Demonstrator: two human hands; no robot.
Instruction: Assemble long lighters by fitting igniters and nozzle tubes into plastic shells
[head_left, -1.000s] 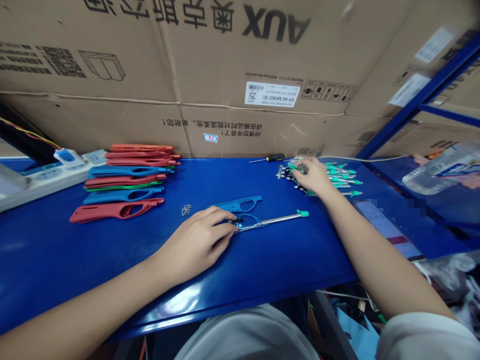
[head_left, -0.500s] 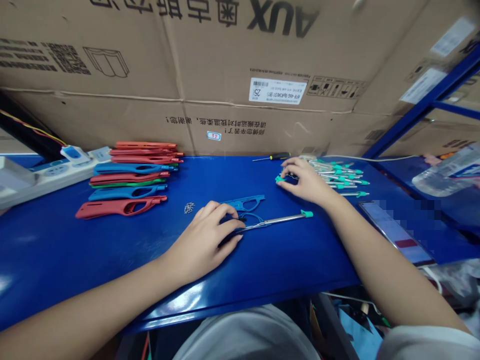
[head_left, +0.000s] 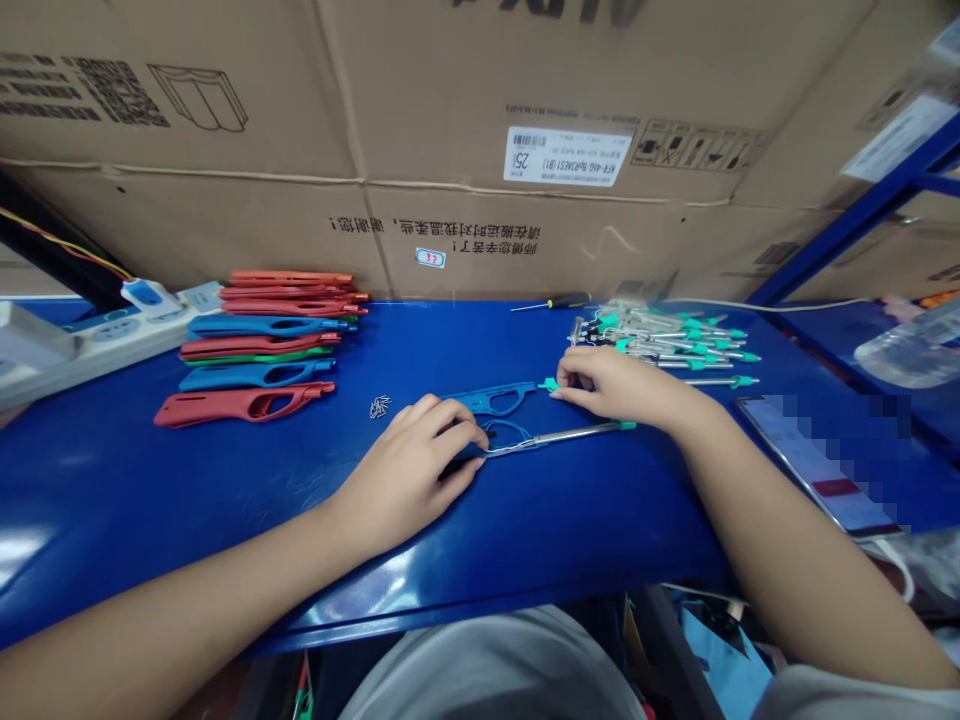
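Note:
My left hand [head_left: 424, 465] is closed over the rear of a blue lighter shell half [head_left: 511, 432] lying on the table. A silvery metal tube [head_left: 574, 435] with thin wires runs from it to the right and ends in a small green tip. Just behind lies another blue lighter shell half [head_left: 491, 398], its loop-shaped opening visible. My right hand [head_left: 615, 385] pinches a small green plastic piece [head_left: 550, 384] close to the right end of that rear shell. Beyond the right hand is a pile of metal tubes with green pieces [head_left: 690, 350].
Red, blue and green lighter shells [head_left: 255, 350] are stacked at the left beside a white power strip [head_left: 112, 345]. Small screws [head_left: 380, 407] lie near my left hand. A screwdriver [head_left: 551, 303] rests at the back before a cardboard box [head_left: 420, 120]. A phone [head_left: 821, 465] lies at the right.
My right hand has come from the pile toward me with the small green piece, now near the rear blue shell. My left hand stays on the front shell. The view has shifted slightly.

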